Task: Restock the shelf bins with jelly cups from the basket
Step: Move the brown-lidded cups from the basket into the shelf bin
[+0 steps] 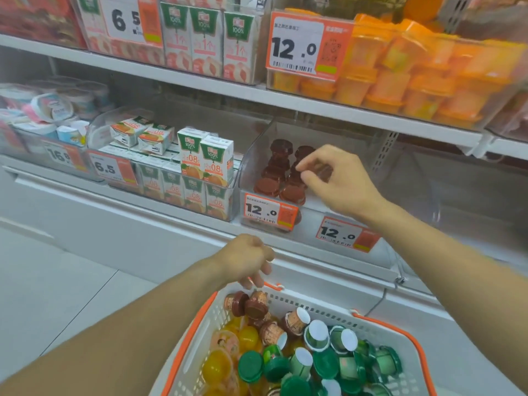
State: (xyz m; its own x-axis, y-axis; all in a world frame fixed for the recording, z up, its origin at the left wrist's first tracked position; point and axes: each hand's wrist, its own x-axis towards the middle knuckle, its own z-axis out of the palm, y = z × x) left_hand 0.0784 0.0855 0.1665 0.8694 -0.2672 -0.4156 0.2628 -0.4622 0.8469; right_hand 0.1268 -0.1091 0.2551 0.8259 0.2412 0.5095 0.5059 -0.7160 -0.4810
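Right hand point(340, 181) fingers curled, pinching a brown jelly cup point(321, 170) over the clear bin point(251, 167). Left hand point(248, 260) loosely curled, holding nothing, above the basket point(200, 324) rim.

I see juice cartons point(204, 161) in a clear tray left of centre; yogurt tubs point(51, 107) further left; orange price tags point(301, 44) show 12.0.
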